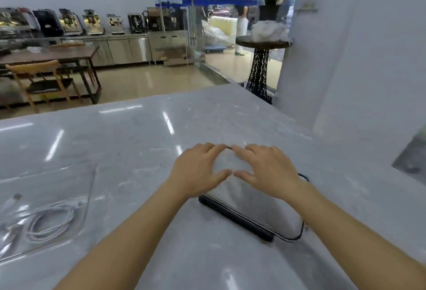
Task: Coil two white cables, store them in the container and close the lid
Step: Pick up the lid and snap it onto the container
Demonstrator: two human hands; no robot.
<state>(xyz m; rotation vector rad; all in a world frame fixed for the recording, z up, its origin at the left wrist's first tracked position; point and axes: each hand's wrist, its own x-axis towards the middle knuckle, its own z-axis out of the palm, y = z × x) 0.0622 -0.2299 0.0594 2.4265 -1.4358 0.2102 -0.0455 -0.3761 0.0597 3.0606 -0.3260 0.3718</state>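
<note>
L hand point(198, 172) and R hand point(268, 172) flat, fingers spread, fingertips nearly meeting, pressing on clear lid point(249, 199) w/ black rim near worktop point(143, 142) right side; gripping nothing. Well apart to the left, by left edge: clear container point(76, 188) w/ coiled white cables point(49, 222) inside.

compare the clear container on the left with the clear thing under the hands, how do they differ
The container on the left holds coiled white cables; the lid under the hands looks empty. The container sits untouched, while the left hand and right hand rest on the lid. The lid has a black bar along its near edge; the container shows none. Both are transparent and lie on the marble counter.
</note>
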